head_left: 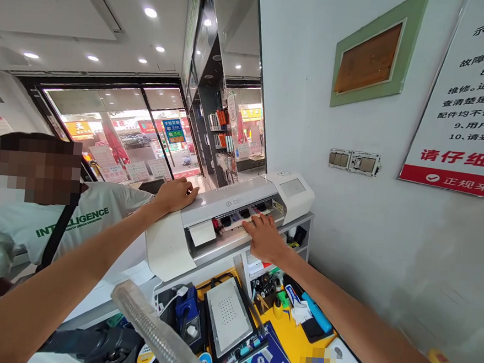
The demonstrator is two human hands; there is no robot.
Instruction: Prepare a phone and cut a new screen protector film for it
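Left of the white cutting machine (227, 213), behind the counter, a person in a pale printed shirt (57, 218) sits low, face blurred; how near that person is to the machine's left end cannot be told. On the machine's top cover, near its left end, the left hand (177, 194) lies flat, fingers spread and holding nothing. If it leans harder there, I judge the machine could shift on its raised shelf (301, 221), since it sits close to the shelf's front edge.

At the machine's open front slot the right hand (263, 237) rests palm down, fingers together and extended, their tips at the rollers. Whether a film sheet lies under them is hidden by the hand itself. Fingertips could be nipped should the rollers turn while they sit there.

Below the machine, a grey heating pad (228, 313), tools and bottles crowd a yellow mat (300, 346); a ribbed hose (152, 330) cuts across the near foreground, blurred. Right of the machine, the wall notice (467, 98) is cut off by the frame.
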